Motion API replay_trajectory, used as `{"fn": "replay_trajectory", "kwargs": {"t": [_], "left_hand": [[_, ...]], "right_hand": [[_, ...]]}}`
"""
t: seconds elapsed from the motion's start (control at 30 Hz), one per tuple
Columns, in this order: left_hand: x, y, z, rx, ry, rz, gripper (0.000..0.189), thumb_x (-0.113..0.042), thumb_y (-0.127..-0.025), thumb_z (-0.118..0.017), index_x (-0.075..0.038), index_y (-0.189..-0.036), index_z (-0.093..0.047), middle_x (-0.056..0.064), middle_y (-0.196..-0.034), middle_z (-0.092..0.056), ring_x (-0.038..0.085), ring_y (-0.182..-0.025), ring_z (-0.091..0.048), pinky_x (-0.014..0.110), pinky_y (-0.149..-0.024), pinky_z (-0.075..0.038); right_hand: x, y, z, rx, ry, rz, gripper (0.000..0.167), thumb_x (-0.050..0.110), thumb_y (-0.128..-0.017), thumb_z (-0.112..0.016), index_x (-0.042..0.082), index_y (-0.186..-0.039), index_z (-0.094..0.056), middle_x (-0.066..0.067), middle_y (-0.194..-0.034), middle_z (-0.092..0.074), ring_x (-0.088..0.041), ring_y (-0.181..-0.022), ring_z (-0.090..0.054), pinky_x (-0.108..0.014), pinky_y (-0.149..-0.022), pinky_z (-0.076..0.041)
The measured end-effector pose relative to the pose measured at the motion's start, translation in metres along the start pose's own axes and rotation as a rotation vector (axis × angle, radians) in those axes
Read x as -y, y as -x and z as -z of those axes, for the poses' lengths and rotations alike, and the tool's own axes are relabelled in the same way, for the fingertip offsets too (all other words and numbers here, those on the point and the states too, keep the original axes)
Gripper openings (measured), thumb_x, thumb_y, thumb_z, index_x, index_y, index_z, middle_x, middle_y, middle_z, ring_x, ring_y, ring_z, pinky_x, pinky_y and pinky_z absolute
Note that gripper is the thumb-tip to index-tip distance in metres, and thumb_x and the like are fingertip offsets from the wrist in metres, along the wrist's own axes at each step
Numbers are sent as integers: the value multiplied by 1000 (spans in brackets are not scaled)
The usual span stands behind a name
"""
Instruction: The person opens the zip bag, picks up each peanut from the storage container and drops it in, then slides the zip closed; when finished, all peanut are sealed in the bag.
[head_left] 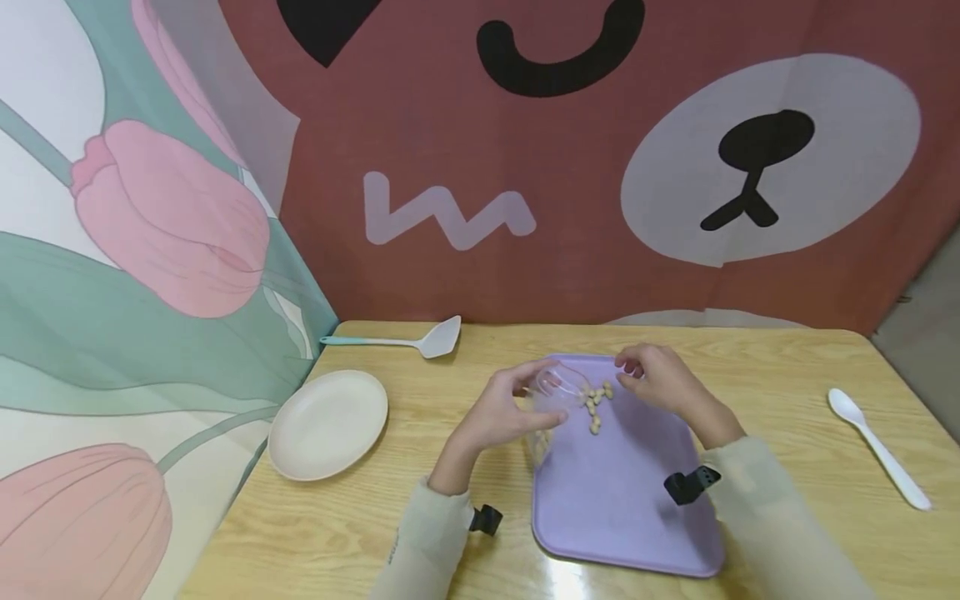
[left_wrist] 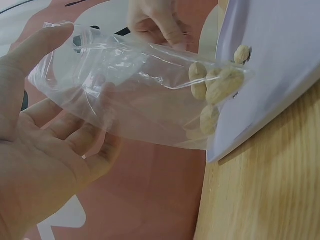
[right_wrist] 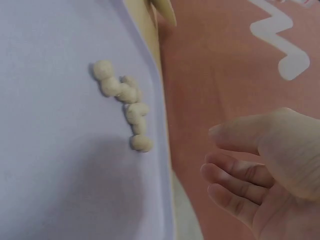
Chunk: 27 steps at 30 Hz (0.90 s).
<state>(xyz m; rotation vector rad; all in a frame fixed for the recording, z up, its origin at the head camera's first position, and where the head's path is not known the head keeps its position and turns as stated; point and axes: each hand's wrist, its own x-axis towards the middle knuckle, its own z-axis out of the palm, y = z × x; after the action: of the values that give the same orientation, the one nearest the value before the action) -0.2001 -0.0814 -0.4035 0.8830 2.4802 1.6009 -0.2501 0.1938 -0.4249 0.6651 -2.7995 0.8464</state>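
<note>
In the head view my left hand (head_left: 501, 414) holds a clear plastic zip bag (head_left: 561, 385) over the left edge of the purple tray (head_left: 615, 500). The left wrist view has the thumb on one side of the bag (left_wrist: 145, 100) and the fingers spread along the other. Several peanuts in shells (left_wrist: 225, 86) sit in the bag's low end, by the tray. Loose peanuts (head_left: 595, 407) lie in a small cluster on the upper part of the tray. To their right hovers my right hand (head_left: 660, 381), its fingers loosely bent with nothing between them, as the right wrist view confirms.
A cream plate (head_left: 328, 425) stands on the table's left side. Behind it lies a spatula (head_left: 438, 337) with a turquoise handle. At the far right rests a white spoon (head_left: 877, 446). A printed cloth hangs along the table's back edge.
</note>
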Motion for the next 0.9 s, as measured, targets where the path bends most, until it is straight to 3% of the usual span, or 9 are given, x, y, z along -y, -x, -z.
{"fn": "replay_trajectory", "kwargs": {"t": [0.2,0.37,0.63,0.9], "left_hand": [[1,0,1,-12,-22,11,66,-18,-82,-81,-9,-141,-56,1,-129,-63,17,-113,-58,32,-93,-47],[3,0,2,-14,-21,3,66,-19,-82,-81,-10,-142,-55,4,-125,-66,15,-112,-58,35,-92,-48],[4,-1,3,-16,-28,10,66,-20,-82,-81,-11,-143,-55,1,-125,-66,11,-112,-57,33,-92,-47],[4,0,5,-16,-14,18,65,-20,-83,-81,-12,-142,-55,5,-129,-64,17,-114,-57,41,-94,-47]], "right_hand": [[-11,-3,-10,50,-20,-83,15,2,-86,-70,-4,-99,-71,-8,-84,-67,-25,-79,-62,-40,-68,-52],[-15,-6,-18,102,-25,-132,16,2,-86,-70,-5,-100,-70,-9,-85,-66,-25,-79,-61,-41,-69,-53],[-19,-10,-25,123,-8,-130,16,2,-86,-69,-5,-100,-70,-9,-84,-67,-25,-79,-63,-42,-70,-53],[-22,-13,-36,111,19,-75,10,5,-83,-73,0,-92,-71,-2,-75,-66,-19,-70,-61,-40,-66,-50]]}}
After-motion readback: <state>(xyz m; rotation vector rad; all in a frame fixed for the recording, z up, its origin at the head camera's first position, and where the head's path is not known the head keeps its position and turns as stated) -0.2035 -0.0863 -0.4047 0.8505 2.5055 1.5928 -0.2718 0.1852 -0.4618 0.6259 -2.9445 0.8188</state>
